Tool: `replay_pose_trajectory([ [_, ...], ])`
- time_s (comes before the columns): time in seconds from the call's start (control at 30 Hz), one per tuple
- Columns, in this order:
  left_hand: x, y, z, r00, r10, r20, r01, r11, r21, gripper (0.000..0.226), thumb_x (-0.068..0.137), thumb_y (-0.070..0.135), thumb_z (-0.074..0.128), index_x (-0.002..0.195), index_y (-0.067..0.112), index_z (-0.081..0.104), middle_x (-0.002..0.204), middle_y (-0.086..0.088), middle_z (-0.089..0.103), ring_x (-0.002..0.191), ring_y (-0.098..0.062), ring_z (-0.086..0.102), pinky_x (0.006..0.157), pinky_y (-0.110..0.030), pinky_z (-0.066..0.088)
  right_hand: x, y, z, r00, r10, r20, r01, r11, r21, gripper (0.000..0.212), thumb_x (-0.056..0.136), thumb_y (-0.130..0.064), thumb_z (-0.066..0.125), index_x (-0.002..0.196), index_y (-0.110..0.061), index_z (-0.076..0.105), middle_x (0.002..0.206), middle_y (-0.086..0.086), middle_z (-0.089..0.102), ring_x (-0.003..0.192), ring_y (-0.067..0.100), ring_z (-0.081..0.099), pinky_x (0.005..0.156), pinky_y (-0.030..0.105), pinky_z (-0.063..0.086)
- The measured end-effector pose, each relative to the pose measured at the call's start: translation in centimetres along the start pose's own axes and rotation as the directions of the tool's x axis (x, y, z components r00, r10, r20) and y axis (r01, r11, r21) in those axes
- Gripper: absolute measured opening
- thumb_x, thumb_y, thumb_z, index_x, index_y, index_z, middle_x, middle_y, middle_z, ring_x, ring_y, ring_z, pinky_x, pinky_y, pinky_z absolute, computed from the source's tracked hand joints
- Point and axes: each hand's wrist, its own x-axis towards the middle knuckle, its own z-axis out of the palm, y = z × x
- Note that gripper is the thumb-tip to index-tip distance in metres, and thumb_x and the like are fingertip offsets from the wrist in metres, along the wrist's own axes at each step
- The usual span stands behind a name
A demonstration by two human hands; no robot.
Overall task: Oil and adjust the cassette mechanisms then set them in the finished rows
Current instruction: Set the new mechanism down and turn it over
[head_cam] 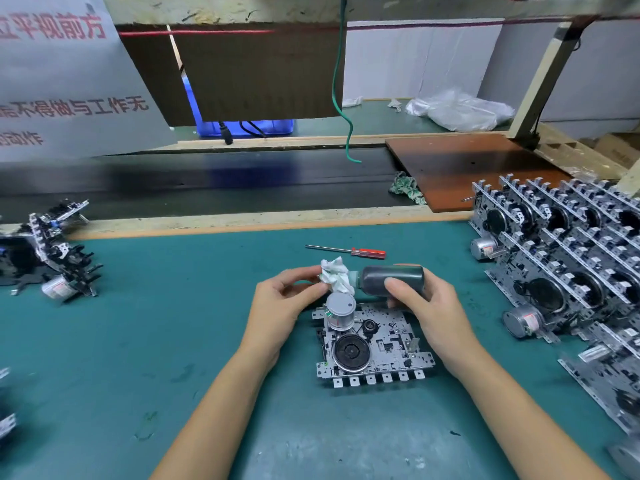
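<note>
A metal cassette mechanism (381, 344) lies flat on the green mat (173, 341) in the middle, its silver motor (341, 311) standing up at its far left corner and a black flywheel below it. Just above it my right hand (426, 306) grips a dark oil bottle (393, 280) held sideways, its neck pointing left. My left hand (284, 299) pinches a crumpled white cloth (336, 277) against the bottle's neck.
Rows of cassette mechanisms (568, 258) stand packed at the right. A few more mechanisms (55, 251) lie at the left edge. A red-handled screwdriver (349, 251) rests beyond the hands. A black conveyor belt (207, 181), a brown board (474, 168) and a rag (407, 187) lie farther back.
</note>
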Motion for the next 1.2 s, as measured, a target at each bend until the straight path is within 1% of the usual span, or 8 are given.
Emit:
replay_pose_trajectory([
  [0.13,-0.35,0.00,0.16,0.989,0.150,0.001,-0.148,0.978,0.147,0.018,0.077,-0.006,0.071,0.081,0.011,0.071,0.088,-0.006,0.068,0.071,0.001,0.063,0.071,-0.010,0.047,-0.05,-0.30,0.09,0.999,0.039,0.023,-0.041,0.997,0.064,0.031,0.074,-0.032,0.062,0.096,-0.012,0.067,0.084,-0.002,0.073,0.066,0.009,0.061,0.067,0.017,0.050],
  [0.23,-0.18,-0.20,0.08,0.967,0.253,0.012,-0.246,0.926,0.287,0.027,0.077,-0.006,0.071,0.073,0.020,0.069,0.078,0.005,0.065,0.068,0.007,0.058,0.069,-0.008,0.045,-0.06,-0.35,0.14,0.998,0.064,0.027,-0.066,0.994,0.082,0.032,0.074,-0.034,0.060,0.096,-0.012,0.067,0.081,-0.003,0.073,0.061,0.007,0.060,0.064,0.014,0.049],
  [0.37,-0.05,-0.38,0.04,0.945,0.326,0.023,-0.312,0.876,0.367,0.029,0.077,-0.004,0.072,0.069,0.023,0.067,0.074,0.011,0.064,0.068,0.008,0.058,0.068,-0.008,0.045,0.14,-0.33,0.20,0.993,0.122,-0.010,-0.120,0.989,0.085,0.035,0.072,-0.041,0.058,0.095,-0.014,0.066,0.072,-0.007,0.071,0.058,0.003,0.059,0.060,0.012,0.047],
  [0.47,0.03,-0.36,-0.05,0.949,0.314,0.025,-0.302,0.886,0.351,0.028,0.076,-0.004,0.073,0.068,0.023,0.069,0.073,0.010,0.065,0.066,0.005,0.059,0.068,-0.011,0.047,0.23,-0.19,0.19,0.989,0.148,-0.016,-0.146,0.985,0.088,0.035,0.073,-0.043,0.059,0.094,-0.016,0.065,0.071,-0.008,0.069,0.057,0.004,0.057,0.061,0.013,0.047],
  [0.63,0.15,-0.34,-0.09,0.967,0.253,0.001,-0.242,0.921,0.306,0.031,0.074,-0.004,0.074,0.065,0.025,0.071,0.069,0.012,0.067,0.064,0.002,0.061,0.067,-0.012,0.048,0.41,0.08,0.14,0.984,0.175,-0.034,-0.173,0.983,0.063,0.021,0.087,-0.033,0.057,0.094,-0.015,0.066,0.069,-0.008,0.067,0.057,0.005,0.054,0.064,0.014,0.047],
  [0.8,0.29,-0.48,-0.07,0.977,0.213,-0.005,-0.202,0.934,0.295,0.032,0.074,-0.005,0.074,0.063,0.025,0.071,0.063,0.015,0.068,0.062,0.004,0.061,0.066,-0.010,0.047,0.57,0.14,0.12,0.975,0.210,-0.075,-0.207,0.977,0.042,0.020,0.090,-0.031,0.057,0.093,-0.014,0.067,0.061,-0.001,0.060,0.054,0.007,0.052,0.072,0.026,0.044],
  [1.07,0.28,-0.59,-0.08,0.986,0.166,-0.015,-0.157,0.954,0.254,0.027,0.073,-0.005,0.074,0.064,0.021,0.072,0.064,0.012,0.069,0.062,0.001,0.062,0.066,-0.012,0.048,0.68,0.19,0.29,0.972,0.201,-0.118,-0.201,0.980,0.017,0.021,0.090,-0.030,0.057,0.088,-0.011,0.066,0.055,-0.002,0.055,0.051,0.008,0.049,0.060,0.019,0.042],
  [1.2,0.16,-0.56,-0.24,0.989,0.142,-0.031,-0.134,0.974,0.185,0.020,0.073,-0.003,0.075,0.065,0.015,0.073,0.065,0.006,0.070,0.060,-0.003,0.062,0.064,-0.013,0.049,0.78,-0.04,-0.69,0.956,0.241,-0.168,-0.219,0.966,0.141,0.022,0.091,-0.029,0.057,0.092,-0.010,0.068,0.069,0.006,0.056,0.054,0.008,0.046,0.065,0.022,0.038],
])
